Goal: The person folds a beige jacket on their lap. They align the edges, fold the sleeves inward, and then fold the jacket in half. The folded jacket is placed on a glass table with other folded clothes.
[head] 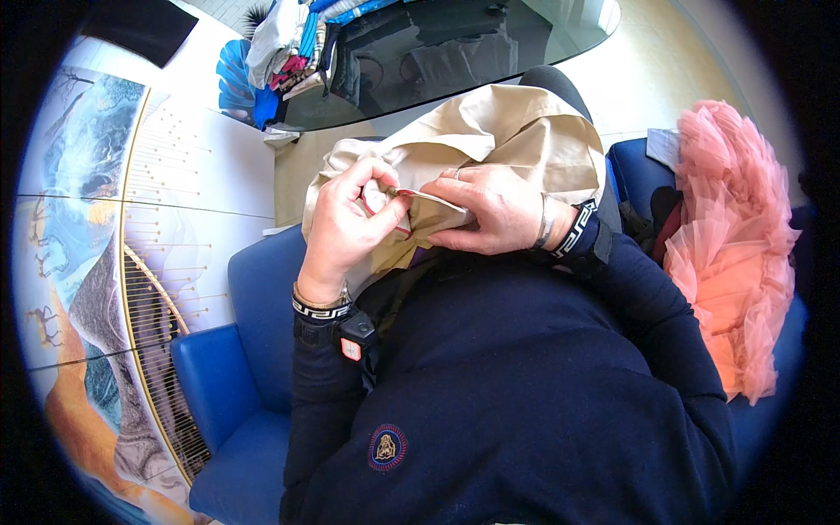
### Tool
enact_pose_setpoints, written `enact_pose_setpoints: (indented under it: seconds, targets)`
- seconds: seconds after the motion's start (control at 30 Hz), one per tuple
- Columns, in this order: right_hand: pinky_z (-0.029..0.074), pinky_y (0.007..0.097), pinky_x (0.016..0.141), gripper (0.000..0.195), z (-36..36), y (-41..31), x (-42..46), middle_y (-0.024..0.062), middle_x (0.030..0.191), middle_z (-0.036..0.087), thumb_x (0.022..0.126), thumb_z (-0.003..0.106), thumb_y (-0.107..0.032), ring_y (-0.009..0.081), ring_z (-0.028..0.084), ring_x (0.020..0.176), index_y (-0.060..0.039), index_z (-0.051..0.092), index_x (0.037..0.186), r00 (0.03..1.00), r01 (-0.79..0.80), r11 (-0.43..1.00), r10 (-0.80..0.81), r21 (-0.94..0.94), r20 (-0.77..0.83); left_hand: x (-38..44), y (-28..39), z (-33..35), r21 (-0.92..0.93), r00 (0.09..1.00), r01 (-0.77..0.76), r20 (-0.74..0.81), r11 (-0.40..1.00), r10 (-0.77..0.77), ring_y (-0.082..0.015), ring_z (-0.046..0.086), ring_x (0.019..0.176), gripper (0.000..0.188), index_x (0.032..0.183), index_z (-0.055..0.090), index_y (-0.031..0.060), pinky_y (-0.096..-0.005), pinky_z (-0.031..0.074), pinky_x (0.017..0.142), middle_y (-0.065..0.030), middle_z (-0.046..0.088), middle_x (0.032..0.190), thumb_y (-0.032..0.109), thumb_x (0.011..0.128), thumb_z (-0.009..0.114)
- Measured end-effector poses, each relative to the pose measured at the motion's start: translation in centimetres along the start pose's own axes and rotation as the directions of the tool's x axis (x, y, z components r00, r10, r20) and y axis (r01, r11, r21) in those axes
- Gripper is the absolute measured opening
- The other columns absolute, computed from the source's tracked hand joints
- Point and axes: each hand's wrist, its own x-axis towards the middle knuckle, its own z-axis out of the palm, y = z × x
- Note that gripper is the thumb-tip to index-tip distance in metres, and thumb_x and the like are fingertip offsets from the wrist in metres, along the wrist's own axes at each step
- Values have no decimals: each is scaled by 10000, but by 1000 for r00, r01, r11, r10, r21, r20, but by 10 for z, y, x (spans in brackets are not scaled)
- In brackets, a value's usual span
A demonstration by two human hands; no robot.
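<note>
Across my lap lies a beige cloth garment (551, 141), crumpled and partly folded over itself. My left hand (351, 213) pinches a part of it edged with thin red trim (403, 230) between thumb and fingers. Facing it, my right hand (492, 207) grips the same beige band, its thumb below and fingers above. A small stretch of the band runs between the two hands. What lies under the left fingertips is hidden. Each wrist wears a dark patterned strap, and a small black device (357, 331) sits on the left one.
I sit on a blue padded seat (259, 315). Pink tulle clothing (728, 256) lies on the seat at the right. Ahead stands a dark glass table (433, 62), with a pile of folded clothes (289, 49) at its left end. A decorated wall panel (98, 262) is at the left.
</note>
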Motion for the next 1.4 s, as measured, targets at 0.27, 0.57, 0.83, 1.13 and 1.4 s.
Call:
enact_pose_setpoints:
  seconds: [0.27,0.57,0.83,1.13,1.4]
  targets:
    - [529,465,666,390,-5,-4,1,141,842,635,866,726,-415,367,671,783,-52,600,936,999,3,1000,-2,-27,43,3,7,5,-1,998,54,30,999,-54,-142,645,870,184,995,651,23,-277,507,786,-58,677,936,58,842,746]
    - [493,476,607,371,-5,-6,1,146,744,603,896,712,-375,374,643,694,-43,570,810,997,5,1000,-4,15,-71,4,12,3,-14,998,59,38,998,-59,-128,636,876,179,1031,672,17,-251,497,765,-45,680,979,56,869,736]
    - [495,477,608,302,-1,-3,1,145,733,600,883,712,-297,372,647,696,-44,561,815,999,31,1000,-31,-6,-38,5,6,7,20,1000,3,27,1000,-3,-72,505,716,125,995,689,30,-227,411,624,-2,618,880,32,872,706]
    - [494,475,612,292,-4,-5,2,143,745,607,877,717,-287,372,647,698,-50,550,836,998,22,999,-20,25,-54,5,7,7,12,1000,12,28,1000,-12,-64,506,706,126,998,697,28,-221,407,617,1,617,877,30,872,696]
    - [489,478,602,266,-2,-5,1,148,725,597,904,692,-263,375,637,681,-58,538,832,994,-21,999,24,31,-103,4,1,13,-122,999,7,-47,992,-13,-65,555,746,260,1129,686,42,-220,474,699,14,645,907,45,871,716]
